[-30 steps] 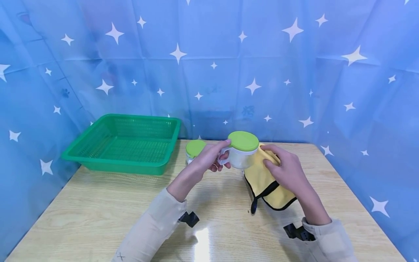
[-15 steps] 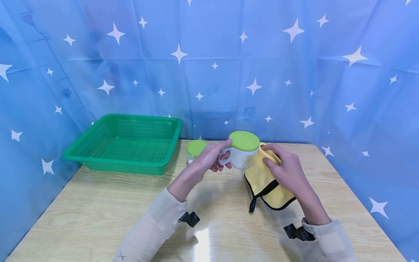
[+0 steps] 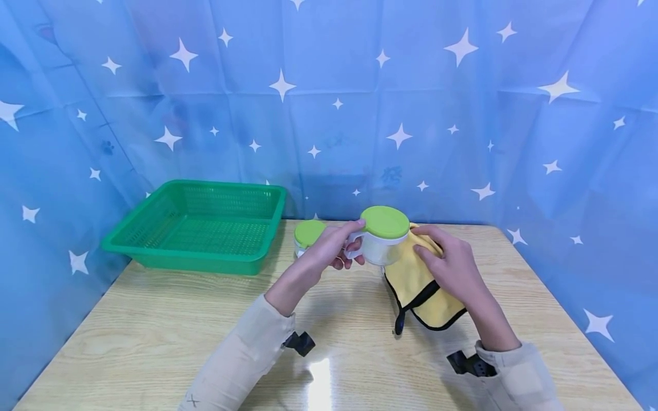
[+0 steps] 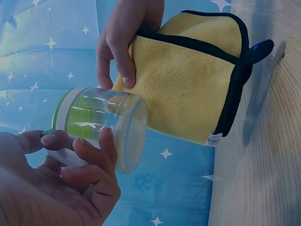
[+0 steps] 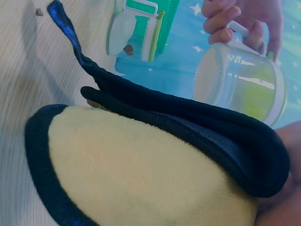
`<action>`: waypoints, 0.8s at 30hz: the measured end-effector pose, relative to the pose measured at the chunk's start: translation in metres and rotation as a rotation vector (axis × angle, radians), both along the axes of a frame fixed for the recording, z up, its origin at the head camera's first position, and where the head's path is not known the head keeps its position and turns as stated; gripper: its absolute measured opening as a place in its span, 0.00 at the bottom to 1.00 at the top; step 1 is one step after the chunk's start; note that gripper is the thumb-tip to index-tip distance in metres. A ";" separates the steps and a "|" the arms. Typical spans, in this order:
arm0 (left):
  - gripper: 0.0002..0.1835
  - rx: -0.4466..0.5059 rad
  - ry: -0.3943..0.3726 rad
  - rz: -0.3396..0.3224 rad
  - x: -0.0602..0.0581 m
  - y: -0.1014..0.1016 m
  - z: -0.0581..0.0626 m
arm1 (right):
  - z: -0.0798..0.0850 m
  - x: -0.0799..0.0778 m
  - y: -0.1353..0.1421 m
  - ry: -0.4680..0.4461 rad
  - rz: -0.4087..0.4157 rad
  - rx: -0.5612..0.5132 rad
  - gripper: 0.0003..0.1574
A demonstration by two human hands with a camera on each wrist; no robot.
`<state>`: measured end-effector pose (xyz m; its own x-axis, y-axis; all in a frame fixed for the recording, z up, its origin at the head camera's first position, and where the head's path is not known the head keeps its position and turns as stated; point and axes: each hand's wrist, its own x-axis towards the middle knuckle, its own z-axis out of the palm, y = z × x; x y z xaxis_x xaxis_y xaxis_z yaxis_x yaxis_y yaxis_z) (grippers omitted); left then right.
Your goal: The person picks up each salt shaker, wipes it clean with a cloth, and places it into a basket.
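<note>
My left hand point(image 3: 334, 245) grips the white handle of a clear glass jar point(image 3: 381, 251) with a green lid point(image 3: 385, 221), thumb at the lid's edge. The jar is held upright above the table, and the left wrist view shows its clear glass side and base. In my right hand point(image 3: 452, 260) a folded yellow cloth point(image 3: 411, 282) with black edging and a black loop is pinched between thumb and fingers, hanging just right of the jar. Seen from the right wrist, the cloth point(image 5: 136, 165) fills the front and hides much of that hand.
A second green-lidded jar point(image 3: 309, 232) with a handle stands behind my left hand, partly hidden by it. To the left sits a green plastic basket point(image 3: 195, 264) on the wooden table point(image 3: 205, 319). A blue curtain point(image 3: 329, 114) with white stars hangs behind and at both sides.
Both hands keep their hold on the jar and the cloth and barely move. The whole scene shifts very slightly to the right in the head view.
</note>
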<state>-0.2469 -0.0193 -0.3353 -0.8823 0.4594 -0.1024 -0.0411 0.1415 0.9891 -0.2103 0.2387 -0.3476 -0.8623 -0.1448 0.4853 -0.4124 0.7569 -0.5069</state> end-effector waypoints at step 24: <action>0.30 0.020 -0.021 -0.020 -0.001 -0.006 -0.007 | -0.004 -0.005 0.002 -0.098 0.026 0.022 0.19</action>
<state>-0.2482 -0.0252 -0.3420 -0.8708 0.4788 -0.1112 -0.0592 0.1224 0.9907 -0.2153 0.2408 -0.3521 -0.9011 -0.1774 0.3956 -0.3815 0.7578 -0.5293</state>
